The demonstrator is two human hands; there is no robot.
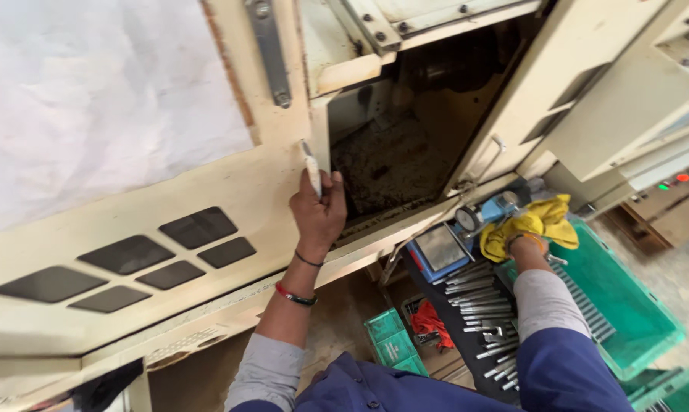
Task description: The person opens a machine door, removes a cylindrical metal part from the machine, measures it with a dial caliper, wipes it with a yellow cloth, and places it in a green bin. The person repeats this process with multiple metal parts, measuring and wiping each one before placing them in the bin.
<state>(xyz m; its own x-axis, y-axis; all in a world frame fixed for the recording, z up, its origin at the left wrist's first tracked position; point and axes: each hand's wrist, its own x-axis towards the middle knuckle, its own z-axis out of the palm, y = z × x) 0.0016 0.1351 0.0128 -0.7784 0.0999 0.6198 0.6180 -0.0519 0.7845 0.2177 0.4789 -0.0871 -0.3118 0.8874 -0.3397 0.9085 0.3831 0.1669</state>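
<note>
left hand [319, 212] curled tight round the pale metal door handle [311, 168] on the cream machine cabinet [230, 191]; right hand [524, 243] buried under a crumpled yellow cloth [534, 223], fingers hidden, can't tell.

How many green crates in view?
3, maybe more hidden: large green crate at right, corner of another bottom right, small green crate on the floor below the machine.

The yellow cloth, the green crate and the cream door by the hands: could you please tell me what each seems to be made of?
Yellow cloth, bunched over the right hand: soft woven fabric, going by its limp folds.
Green crate: probably moulded plastic, with an even matt colour and a thick rim.
Cream door, whose handle the left hand grips: likely painted sheet metal, flat and scuffed, with a bolted hinge strap.
</note>
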